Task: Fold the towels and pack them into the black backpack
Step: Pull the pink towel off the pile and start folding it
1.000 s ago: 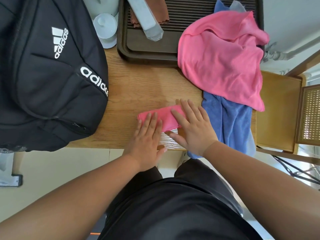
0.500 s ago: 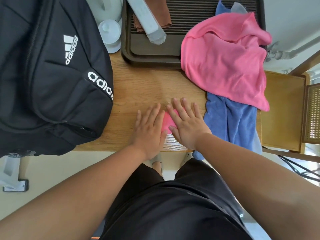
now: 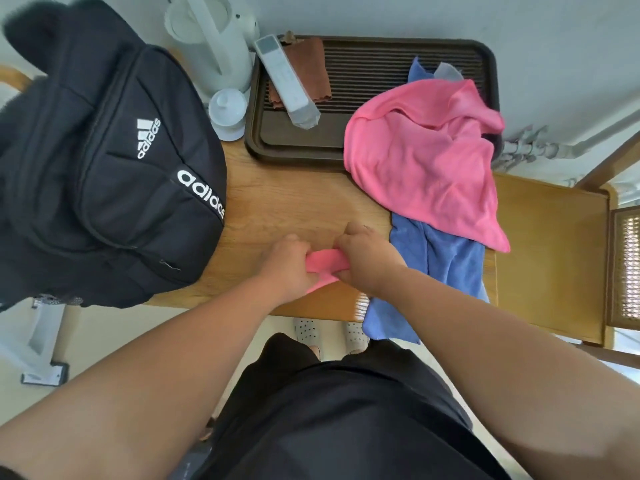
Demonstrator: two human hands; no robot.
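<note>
A black Adidas backpack point(image 3: 104, 188) lay on a wooden table point(image 3: 287, 202) beside two hands gripping a towel.
At right, a loose pink towel point(image 3: 422, 168) overlapped a blue towel point(image 3: 446, 268). The left hand point(image 3: 287, 265) and right hand point(image 3: 367, 261) curled tightly around a folded pink towel point(image 3: 327, 263) near the front edge.

On the table point(image 3: 294, 199), along the left edge and hanging over the near-left corner, backpack point(image 3: 104, 188); behind it at the far-left corner, kettle point(image 3: 214, 39), with a lid point(image 3: 227, 112) just before it, beside the tray point(image 3: 294, 156). Along the far edge, that tray, with a remote point(image 3: 287, 84) lying on a cloth point(image 3: 311, 67) in its left part and a loose towel point(image 3: 426, 157) draped over its right part and down toward the right edge, on top of a second towel point(image 3: 446, 261) hanging over the near-right corner. By the near edge, between backpack and second towel, folded towel point(image 3: 325, 263), gripped at its ends by left hand point(image 3: 287, 265) and right hand point(image 3: 367, 261); past the right edge, chair point(image 3: 550, 254).
</note>
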